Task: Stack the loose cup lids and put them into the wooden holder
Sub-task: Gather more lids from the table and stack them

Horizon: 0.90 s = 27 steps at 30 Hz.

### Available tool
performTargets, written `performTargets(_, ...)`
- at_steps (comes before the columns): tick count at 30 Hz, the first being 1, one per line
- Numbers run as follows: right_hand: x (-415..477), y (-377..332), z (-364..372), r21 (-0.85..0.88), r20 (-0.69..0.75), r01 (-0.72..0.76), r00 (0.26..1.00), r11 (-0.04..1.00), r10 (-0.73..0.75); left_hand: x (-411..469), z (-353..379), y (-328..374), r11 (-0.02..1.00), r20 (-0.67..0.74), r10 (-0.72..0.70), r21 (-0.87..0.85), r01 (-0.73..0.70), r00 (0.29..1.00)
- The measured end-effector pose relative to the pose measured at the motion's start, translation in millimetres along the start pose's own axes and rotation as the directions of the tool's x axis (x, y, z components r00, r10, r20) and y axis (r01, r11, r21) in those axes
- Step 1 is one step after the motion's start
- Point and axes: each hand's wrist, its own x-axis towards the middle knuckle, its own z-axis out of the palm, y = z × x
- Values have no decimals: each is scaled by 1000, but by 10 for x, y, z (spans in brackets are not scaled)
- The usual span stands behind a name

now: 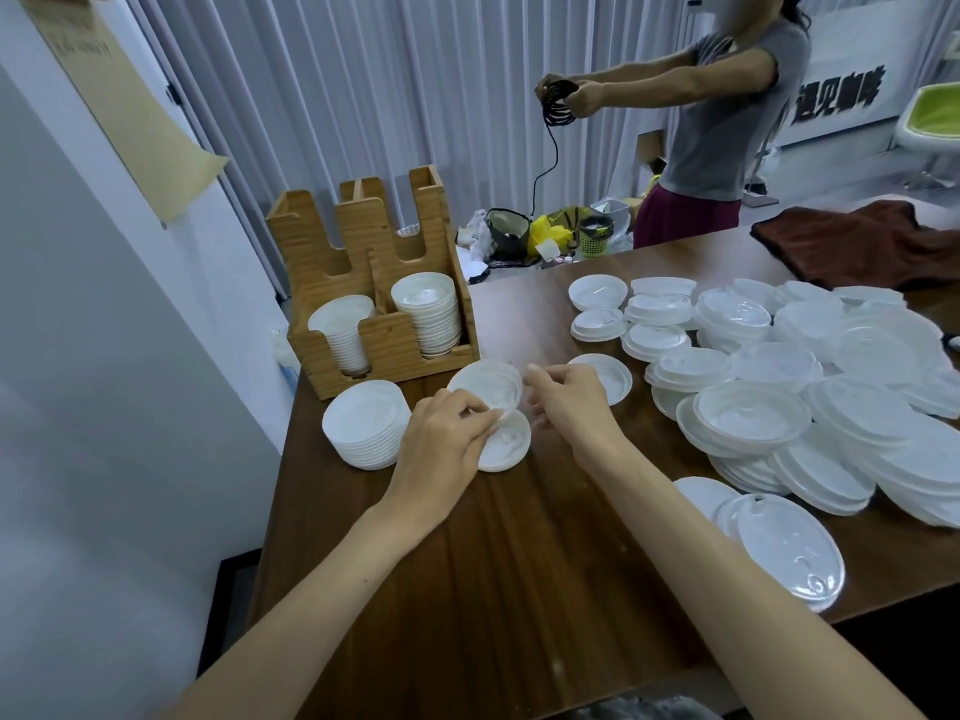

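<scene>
I judged the job well short of half done. The wooden holder [389, 340] had its two front slots filled with lids and a ready stack [363, 423] stood just beside it, yet a big heap of loose lids [779, 387] covered the tabletop [519, 537] to the right. My left hand [441, 444] pinched a small stack [506, 441] of thin, white, translucent lids near the holder. My right hand [571, 402] had its fingers curled, though I could not tell on what.

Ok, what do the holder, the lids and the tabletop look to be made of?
Holder: pale wood or bamboo, matt, with visible grain lines. Lids: thin white, partly translucent plastic, slightly glossy. Tabletop: dark brown wood or wood-look laminate, streaked grain, faint sheen.
</scene>
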Motion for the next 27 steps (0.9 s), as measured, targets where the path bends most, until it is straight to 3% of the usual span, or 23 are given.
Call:
performTargets(12, -11, 228, 99, -197, 77, -76, 993, 977, 93, -175, 208, 105, 994, 103, 67, 75, -75, 992)
performTargets(21, -1, 272, 120, -307, 92, -58, 992, 950, 90, -175, 274, 62, 993, 180, 118, -3, -119, 977)
performTargets(27, 23, 271, 131, -343, 84, -22, 995, 939, 54, -185, 261, -13, 992, 202, 65, -124, -40, 977)
